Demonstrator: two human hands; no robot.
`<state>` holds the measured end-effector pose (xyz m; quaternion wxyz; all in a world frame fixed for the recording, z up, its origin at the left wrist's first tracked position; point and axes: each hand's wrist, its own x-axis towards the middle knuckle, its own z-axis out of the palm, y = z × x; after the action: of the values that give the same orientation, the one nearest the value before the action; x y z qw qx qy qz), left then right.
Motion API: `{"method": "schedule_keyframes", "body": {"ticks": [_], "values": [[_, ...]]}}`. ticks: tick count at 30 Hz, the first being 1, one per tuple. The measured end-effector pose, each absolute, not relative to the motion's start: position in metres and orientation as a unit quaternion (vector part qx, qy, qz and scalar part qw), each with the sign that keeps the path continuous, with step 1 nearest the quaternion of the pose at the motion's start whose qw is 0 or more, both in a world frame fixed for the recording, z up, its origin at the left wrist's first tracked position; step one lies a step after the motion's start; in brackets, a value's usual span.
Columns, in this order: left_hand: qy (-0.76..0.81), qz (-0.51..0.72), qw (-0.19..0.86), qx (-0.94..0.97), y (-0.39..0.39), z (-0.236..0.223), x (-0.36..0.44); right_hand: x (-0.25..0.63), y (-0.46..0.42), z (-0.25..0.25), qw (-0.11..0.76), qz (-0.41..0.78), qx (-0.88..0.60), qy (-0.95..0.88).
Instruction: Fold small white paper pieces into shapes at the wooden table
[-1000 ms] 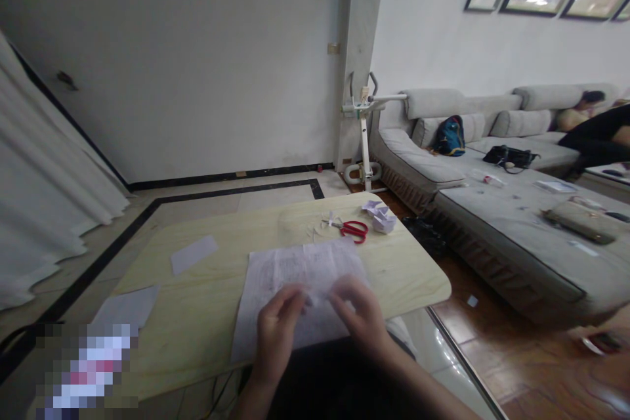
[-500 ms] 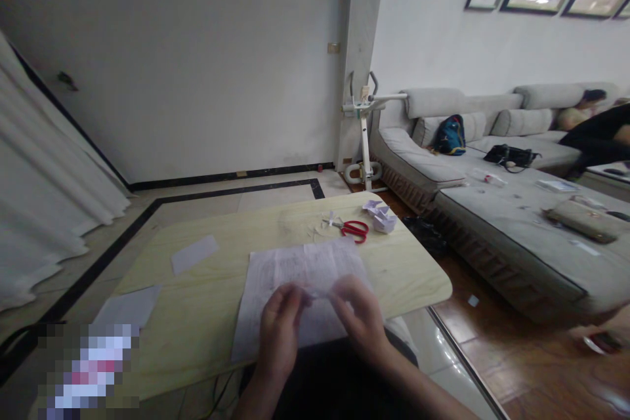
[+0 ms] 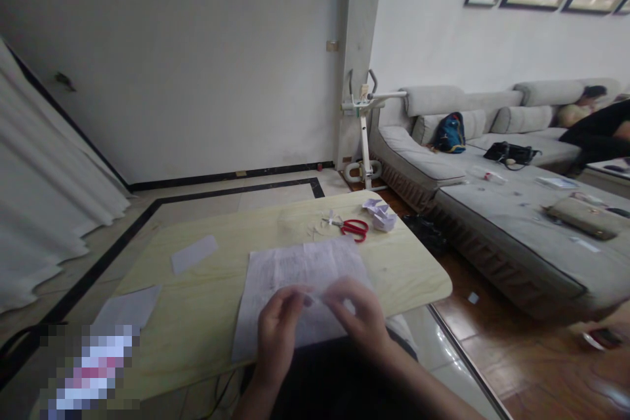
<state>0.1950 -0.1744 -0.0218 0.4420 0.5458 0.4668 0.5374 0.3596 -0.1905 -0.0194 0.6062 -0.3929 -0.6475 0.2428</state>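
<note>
My left hand (image 3: 279,321) and my right hand (image 3: 358,312) are close together over a large printed sheet of paper (image 3: 295,266) spread at the near edge of the table. Both are closed, thumbs against fingertips, pinching a small white piece of paper (image 3: 315,297) between them. Its shape is blurred and partly covered by the fingers. Beyond the sheet lie red-handled scissors (image 3: 355,230), with thin paper scraps (image 3: 315,232) beside their blades. Crumpled or folded white paper (image 3: 381,215) sits right of the scissors.
The pale wooden table (image 3: 408,275) also bears a small paper (image 3: 194,254) and a larger paper (image 3: 128,308) at the left. A grey sofa (image 3: 512,230) stands to the right, with a person (image 3: 590,118) at its far end. An exercise machine (image 3: 364,138) stands behind.
My right hand's fingers have shifted slightly, and the fingertips of both hands still pinch the small paper. Nothing else on the table has moved.
</note>
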Motion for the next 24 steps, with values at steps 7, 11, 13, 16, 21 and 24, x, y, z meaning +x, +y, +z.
{"method": "schedule_keyframes", "body": {"ticks": [7,11,13,16,21,24], "values": [[0.462,0.560,0.444,0.525,-0.178,-0.022,0.197,0.356,-0.195,-0.018,0.603,0.216,-0.407,-0.652],[0.432,0.560,0.471,0.528,-0.177,-0.027,0.194,0.356,-0.197,-0.015,0.603,0.204,-0.410,-0.653],[0.413,0.533,0.496,0.548,-0.176,-0.026,0.192,0.358,-0.198,-0.013,0.597,0.201,-0.412,-0.659],[0.411,0.484,0.481,0.604,-0.176,-0.019,0.191,0.361,-0.199,-0.011,0.575,0.211,-0.404,-0.679],[0.409,0.464,0.374,0.691,-0.177,-0.007,0.190,0.361,-0.200,-0.012,0.565,0.223,-0.383,-0.696],[0.406,0.470,0.325,0.713,-0.179,-0.007,0.189,0.360,-0.201,-0.011,0.573,0.225,-0.378,-0.691]]}}
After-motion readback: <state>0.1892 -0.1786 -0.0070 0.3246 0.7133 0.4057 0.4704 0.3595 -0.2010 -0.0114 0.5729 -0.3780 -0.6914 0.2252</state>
